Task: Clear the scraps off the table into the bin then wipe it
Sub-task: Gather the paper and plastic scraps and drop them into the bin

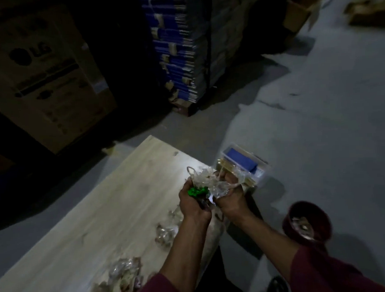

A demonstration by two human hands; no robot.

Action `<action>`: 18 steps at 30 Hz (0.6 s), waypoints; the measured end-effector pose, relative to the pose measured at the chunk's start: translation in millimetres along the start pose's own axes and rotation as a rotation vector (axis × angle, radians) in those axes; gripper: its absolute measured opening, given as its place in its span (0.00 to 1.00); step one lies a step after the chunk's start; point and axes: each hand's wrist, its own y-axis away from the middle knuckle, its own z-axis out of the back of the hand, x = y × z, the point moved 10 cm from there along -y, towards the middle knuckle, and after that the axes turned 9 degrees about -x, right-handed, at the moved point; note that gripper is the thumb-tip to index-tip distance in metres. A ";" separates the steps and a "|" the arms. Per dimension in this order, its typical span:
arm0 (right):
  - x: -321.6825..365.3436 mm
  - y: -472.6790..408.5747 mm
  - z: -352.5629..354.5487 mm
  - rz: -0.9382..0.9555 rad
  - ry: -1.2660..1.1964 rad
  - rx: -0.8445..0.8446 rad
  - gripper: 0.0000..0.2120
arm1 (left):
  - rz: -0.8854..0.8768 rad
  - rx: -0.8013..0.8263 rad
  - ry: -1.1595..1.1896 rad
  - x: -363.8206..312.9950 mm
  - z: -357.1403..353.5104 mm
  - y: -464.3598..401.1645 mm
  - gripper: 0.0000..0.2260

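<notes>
Both hands hold a bundle of crumpled clear plastic scraps [210,180] above the right edge of the pale wooden table [114,193]. My left hand [193,203] grips scraps that include a green piece [197,191]. Beside it, my right hand [231,198] grips the clear plastic. More crumpled scraps [165,234] lie on the table below my hands, and a larger heap [122,274] sits near the front edge. A dark red round bin [306,222] with some scraps inside stands on the floor to the right.
A clear plastic box [243,163] with a blue item inside sits on the floor past the table's far right corner. A large cardboard box [43,75] and a stack of blue flat cartons [178,49] stand behind the table. Grey concrete floor lies to the right.
</notes>
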 end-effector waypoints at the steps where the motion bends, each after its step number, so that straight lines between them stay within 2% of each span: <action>1: -13.5 -1.5 23.0 -0.062 -0.018 -0.015 0.16 | 0.030 0.020 -0.022 24.0 -15.0 0.7 0.21; 4: -43.8 -8.1 110.3 -0.127 -0.113 -0.182 0.16 | 0.126 0.062 -0.102 104.0 -55.5 3.1 0.20; 7: -75.3 -17.6 195.6 -0.116 -0.052 -0.264 0.23 | 0.187 0.108 -0.190 186.4 -98.1 11.9 0.18; 11: -122.0 -29.8 314.3 -0.143 -0.039 -0.370 0.20 | 0.184 0.119 -0.346 294.0 -152.6 21.4 0.17; 13: -140.3 -30.9 360.4 -0.222 0.013 -0.397 0.20 | 0.220 0.105 -0.409 343.1 -170.2 17.0 0.22; 16: -189.0 -39.4 432.3 -0.308 0.119 -0.433 0.18 | 0.296 0.109 -0.466 418.7 -198.6 9.2 0.16; 18: -233.6 -42.1 465.2 -0.392 0.144 -0.462 0.20 | 0.372 0.114 -0.494 466.9 -210.5 0.1 0.17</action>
